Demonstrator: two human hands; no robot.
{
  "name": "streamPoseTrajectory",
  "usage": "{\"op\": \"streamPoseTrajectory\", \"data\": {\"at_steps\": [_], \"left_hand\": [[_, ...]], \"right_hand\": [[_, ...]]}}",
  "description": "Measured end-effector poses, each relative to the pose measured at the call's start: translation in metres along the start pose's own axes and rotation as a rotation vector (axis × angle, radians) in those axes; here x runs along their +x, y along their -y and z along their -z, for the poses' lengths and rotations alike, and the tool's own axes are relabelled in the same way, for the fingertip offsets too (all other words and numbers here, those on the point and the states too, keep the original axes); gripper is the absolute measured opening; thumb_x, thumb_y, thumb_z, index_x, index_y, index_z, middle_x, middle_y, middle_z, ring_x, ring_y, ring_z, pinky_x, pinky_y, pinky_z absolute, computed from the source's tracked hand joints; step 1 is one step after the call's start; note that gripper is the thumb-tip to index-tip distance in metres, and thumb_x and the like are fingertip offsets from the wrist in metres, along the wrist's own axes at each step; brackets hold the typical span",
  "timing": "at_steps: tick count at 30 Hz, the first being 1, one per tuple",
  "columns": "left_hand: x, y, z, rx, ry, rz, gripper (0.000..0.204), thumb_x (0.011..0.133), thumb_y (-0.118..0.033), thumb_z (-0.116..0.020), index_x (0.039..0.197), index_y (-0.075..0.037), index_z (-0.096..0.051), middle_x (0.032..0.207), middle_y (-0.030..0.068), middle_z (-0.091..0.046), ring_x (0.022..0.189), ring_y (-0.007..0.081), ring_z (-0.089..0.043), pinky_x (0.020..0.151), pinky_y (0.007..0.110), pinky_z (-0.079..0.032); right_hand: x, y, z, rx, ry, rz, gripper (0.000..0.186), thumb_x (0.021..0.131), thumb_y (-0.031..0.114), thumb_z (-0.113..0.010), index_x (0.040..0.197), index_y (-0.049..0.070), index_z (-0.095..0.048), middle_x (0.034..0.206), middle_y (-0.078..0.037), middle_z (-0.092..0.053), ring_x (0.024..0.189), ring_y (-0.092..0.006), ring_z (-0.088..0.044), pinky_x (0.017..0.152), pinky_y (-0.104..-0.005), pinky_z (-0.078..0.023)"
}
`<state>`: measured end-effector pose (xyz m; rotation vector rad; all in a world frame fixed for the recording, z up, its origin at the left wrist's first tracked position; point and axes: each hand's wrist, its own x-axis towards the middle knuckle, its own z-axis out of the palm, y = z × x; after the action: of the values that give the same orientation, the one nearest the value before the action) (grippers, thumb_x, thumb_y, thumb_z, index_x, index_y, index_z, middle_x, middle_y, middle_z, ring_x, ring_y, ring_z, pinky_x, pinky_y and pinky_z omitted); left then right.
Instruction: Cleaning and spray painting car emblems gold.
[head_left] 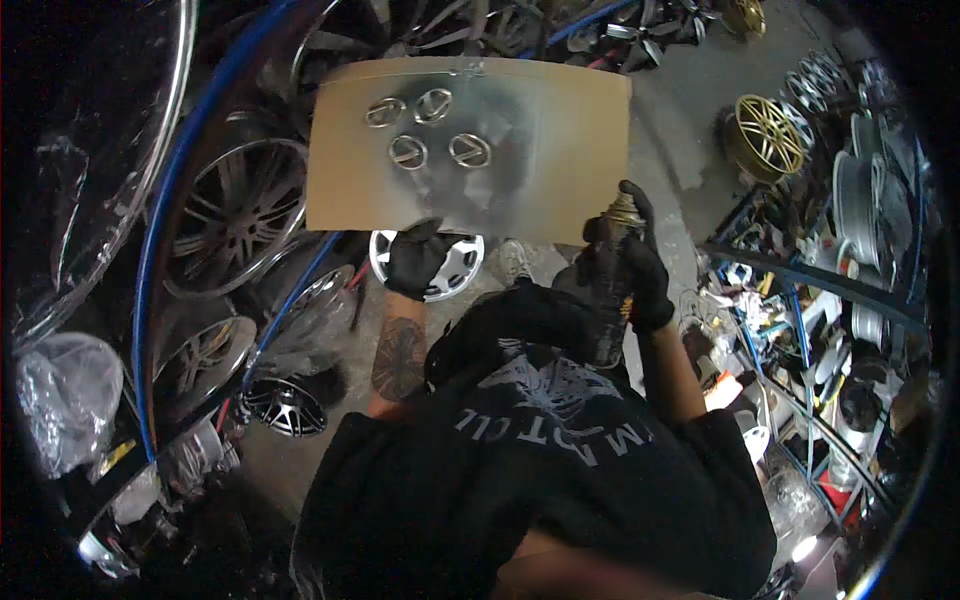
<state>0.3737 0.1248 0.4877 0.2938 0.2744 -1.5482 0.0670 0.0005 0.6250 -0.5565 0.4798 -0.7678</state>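
Observation:
My right hand (645,275), in a black glove, is wrapped round a dark aerosol spray can (606,335). Its index finger reaches up to the can's top, at the cardboard's near right corner. My left hand (416,262), also black-gloved, is at the cardboard's near edge with loosely spread fingers; they hold nothing that I can see. On the brown cardboard sheet (580,130) lie several oval metallic car emblems (470,150), grouped left of centre. Dark overspray stains the sheet around and below them.
Below the left hand a silver wheel (465,270) shows on the floor. Racks with blue posts (160,220) and many rims stand at left. A gold wheel (768,138) and cluttered shelves (810,290) are on the right. My shoe (515,260) is under the near edge.

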Motion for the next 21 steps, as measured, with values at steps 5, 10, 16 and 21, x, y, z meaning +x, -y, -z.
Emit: {"op": "streamPoseTrajectory", "data": {"at_steps": [5, 10, 16, 21], "left_hand": [[-0.002, -0.004, 0.02, 0.14, -0.007, -0.035, 0.023, 0.088, 0.001, -0.049, 0.109, 0.01, -0.051, 0.111, 0.0292, -0.057, 0.102, 0.0436, -0.059, 0.079, 0.051, -0.057], [0.0, 0.006, 0.014, 0.211, -0.141, -0.119, 0.017, 0.087, 0.007, -0.049, 0.103, 0.014, -0.051, 0.101, 0.0221, -0.058, 0.099, 0.0331, -0.061, 0.083, 0.039, -0.056], [0.001, 0.003, 0.026, 0.109, -0.247, -0.123, 0.026, 0.088, 0.008, -0.044, 0.113, 0.015, -0.047, 0.109, 0.0211, -0.053, 0.103, 0.0416, -0.058, 0.07, 0.027, -0.058], [-0.002, -0.002, 0.026, 0.194, -0.149, -0.055, 0.021, 0.088, 0.006, -0.041, 0.104, 0.015, -0.051, 0.097, 0.0217, -0.057, 0.102, 0.0395, -0.06, 0.087, 0.041, -0.054]], "right_hand": [[-0.011, -0.011, -0.008, 0.061, -0.06, -0.007, 0.071, 0.081, 0.026, -0.065, 0.142, 0.02, -0.028, 0.099, -0.019, -0.058, 0.074, -0.0256, -0.063, 0.061, -0.0351, -0.054], [-0.008, -0.002, -0.002, -0.085, -0.295, 0.026, 0.063, 0.086, 0.014, -0.061, 0.142, 0.016, -0.03, 0.102, -0.018, -0.059, 0.075, -0.0233, -0.063, 0.061, -0.0348, -0.056], [0.01, 0.04, 0.011, -0.833, -0.417, 0.423, 0.057, 0.086, 0.005, -0.059, 0.138, 0.013, -0.036, 0.101, -0.01, -0.058, 0.075, -0.0158, -0.061, 0.061, -0.0293, -0.053], [0.016, 0.021, 0.027, -1.133, -0.505, 0.388, 0.054, 0.082, 0.0, -0.063, 0.131, 0.011, -0.044, 0.103, -0.007, -0.057, 0.08, -0.0123, -0.058, 0.068, -0.0264, -0.051]]}}
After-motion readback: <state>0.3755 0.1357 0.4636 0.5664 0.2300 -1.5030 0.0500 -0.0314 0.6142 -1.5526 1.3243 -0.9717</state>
